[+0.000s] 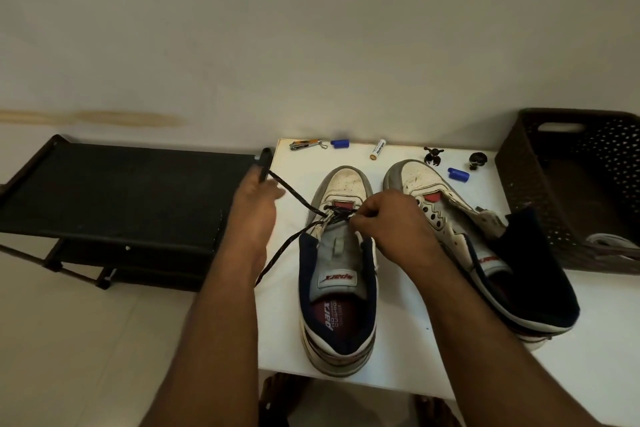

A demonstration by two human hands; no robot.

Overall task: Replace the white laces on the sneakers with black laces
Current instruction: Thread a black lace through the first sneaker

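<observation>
Two worn white sneakers stand on a white table, toes pointing away from me. The left sneaker has a black lace threaded through its lowest eyelets. My left hand holds one end of that lace, pulled up and out to the left, while another stretch of it trails down past my left wrist. My right hand pinches the lace at the eyelets near the toe. The right sneaker lies open with no lace showing, its tongue flopped out.
A brown perforated basket with something white inside sits at the table's right. Along the far edge lie a nail clipper, two blue caps, a battery and two small dark figures. A black rack stands left.
</observation>
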